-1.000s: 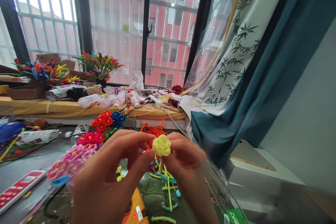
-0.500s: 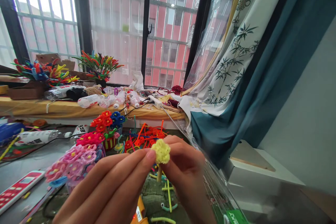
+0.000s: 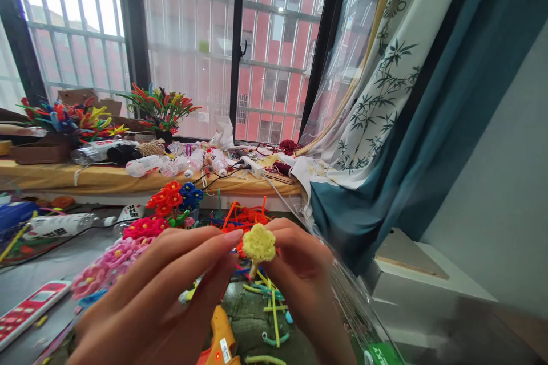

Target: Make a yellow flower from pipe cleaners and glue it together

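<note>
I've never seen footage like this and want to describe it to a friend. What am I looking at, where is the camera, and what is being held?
There is no robot here: these are a person's bare hands, and every picture comes from one camera worn on the head, looking forward and down. The right hand pinches a small yellow fuzzy flower with a short pale stem. The left hand is right beside it; whether it touches is hard to tell. On the table lie an orange tool, perhaps a glue gun, yellow fuzzy sticks and a bottle, with pink flowers at the left. Behind, more bottles lie on a cloth-covered ledge below the window.
</note>
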Demonstrator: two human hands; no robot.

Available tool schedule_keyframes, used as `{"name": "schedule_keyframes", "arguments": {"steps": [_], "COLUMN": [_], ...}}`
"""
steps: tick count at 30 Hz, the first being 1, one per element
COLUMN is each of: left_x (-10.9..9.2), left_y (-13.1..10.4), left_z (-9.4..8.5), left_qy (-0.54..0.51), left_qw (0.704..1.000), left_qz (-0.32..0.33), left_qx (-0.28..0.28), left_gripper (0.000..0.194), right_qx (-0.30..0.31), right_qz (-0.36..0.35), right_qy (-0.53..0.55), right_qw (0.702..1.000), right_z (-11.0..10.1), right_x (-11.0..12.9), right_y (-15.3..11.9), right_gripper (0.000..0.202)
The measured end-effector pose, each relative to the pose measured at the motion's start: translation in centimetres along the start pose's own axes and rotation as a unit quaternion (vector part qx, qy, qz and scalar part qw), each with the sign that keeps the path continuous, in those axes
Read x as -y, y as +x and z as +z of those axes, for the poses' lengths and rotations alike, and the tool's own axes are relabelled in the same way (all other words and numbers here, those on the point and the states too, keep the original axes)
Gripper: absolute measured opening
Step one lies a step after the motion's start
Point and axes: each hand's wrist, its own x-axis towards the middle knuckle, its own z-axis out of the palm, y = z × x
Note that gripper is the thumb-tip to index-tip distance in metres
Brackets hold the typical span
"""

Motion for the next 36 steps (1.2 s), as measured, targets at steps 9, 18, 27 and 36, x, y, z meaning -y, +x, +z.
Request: {"name": "schedule_keyframes", "arguments": {"steps": [9, 18, 27, 36], "left_x": [-0.9, -0.3, -0.2, -0.7], "left_y": [1.4, 0.6, 0.7, 1.5], "left_z": [0.2, 0.9, 1.1, 0.6], "left_qy": [0.052, 0.11, 0.074, 0.002], "left_qw": [0.995, 0.988, 0.994, 0.997], "left_qz": [0.082, 0.106, 0.077, 0.069], "left_qx": [0.011, 0.002, -0.012, 0.043], "left_gripper": [0.015, 0.011, 0.017, 0.018], "right_qx": [0.038, 0.013, -0.009, -0.017], "right_qz": [-0.009, 0.01, 0.12, 0.076], "right_qy": [-0.051, -0.114, 0.03, -0.016], "right_qw": [0.998, 0.993, 0.992, 0.997], "right_z": [-0.4, 0.0, 0.8, 0.0], "right_x": [-0.1, -0.2, -0.6, -0.3], "right_y": [-0.1, 0.1, -0.1, -0.1], "right_gripper": [0.021, 0.01, 0.011, 0.008]}}
